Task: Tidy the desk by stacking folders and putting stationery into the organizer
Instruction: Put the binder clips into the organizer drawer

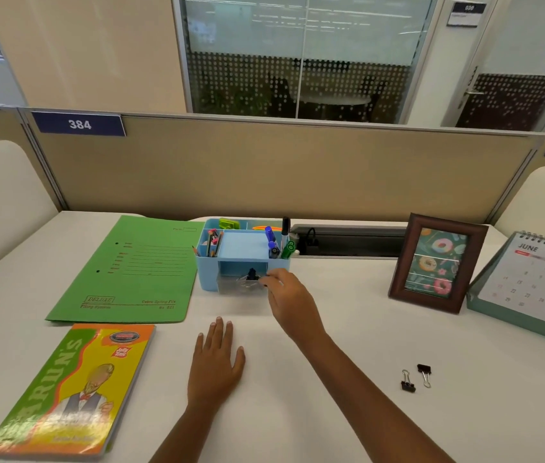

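Observation:
A light blue organizer (209, 275) stands at the back middle of the white desk, with pencils, markers and a green clip in its compartments. Its clear front drawer (231, 286) is pulled out. My right hand (286, 295) reaches to the drawer and pinches a black binder clip (251, 275) over it. My left hand (216, 362) rests flat on the desk, fingers straight, holding nothing. Two more black binder clips (416, 377) lie loose at the right. A green folder (130, 272) lies left of the organizer. A colourful notebook (70, 389) lies in front of it.
A brown picture frame (438, 262) stands right of the organizer, and a desk calendar (531, 285) at the far right. A beige partition (264, 168) closes the back. A cable slot (348, 240) runs behind the organizer.

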The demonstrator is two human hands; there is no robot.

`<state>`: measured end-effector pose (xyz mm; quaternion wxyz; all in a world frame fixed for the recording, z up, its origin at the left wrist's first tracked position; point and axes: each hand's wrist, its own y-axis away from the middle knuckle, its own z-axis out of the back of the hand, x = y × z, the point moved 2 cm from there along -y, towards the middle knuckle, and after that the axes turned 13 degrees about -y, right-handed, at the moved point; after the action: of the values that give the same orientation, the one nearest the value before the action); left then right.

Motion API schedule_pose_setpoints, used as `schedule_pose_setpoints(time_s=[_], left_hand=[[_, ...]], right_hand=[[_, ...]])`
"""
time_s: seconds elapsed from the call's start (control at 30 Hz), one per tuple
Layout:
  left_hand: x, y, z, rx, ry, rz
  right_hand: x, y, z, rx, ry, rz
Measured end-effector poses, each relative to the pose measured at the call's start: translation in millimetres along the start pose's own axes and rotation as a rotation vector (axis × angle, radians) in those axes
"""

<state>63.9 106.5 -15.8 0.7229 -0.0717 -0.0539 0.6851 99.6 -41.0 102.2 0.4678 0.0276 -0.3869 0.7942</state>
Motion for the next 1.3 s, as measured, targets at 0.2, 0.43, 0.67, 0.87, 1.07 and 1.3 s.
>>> schedule_pose_setpoints(time_s=[0.2, 0.43, 0.67, 0.87, 1.07, 1.3], left_hand=[[0, 0, 1, 0.049, 0.044, -0.015], [0, -1, 3, 0.069, 0.07, -0.033], [2, -1, 4, 0.014, 0.072, -0.034], [3, -2, -1, -0.047, 0.018, -0.017], [3, -1, -4, -0.095, 0.001, -0.026], [2, 0, -2, -0.058, 0.012, -0.022]], right_hand=[[1, -40, -24, 0.15, 0.057, 0.062], [-9, -39, -28, 0.127, 0.09, -0.008], [-37, 30, -5, -0.099, 0.032, -0.112], [-71, 118, 28, -0.158, 0.113, -0.322], [-85, 175, 64, -0.264, 0.299, -0.45], [-83, 192, 72, -0.273, 0.414, -0.542]])
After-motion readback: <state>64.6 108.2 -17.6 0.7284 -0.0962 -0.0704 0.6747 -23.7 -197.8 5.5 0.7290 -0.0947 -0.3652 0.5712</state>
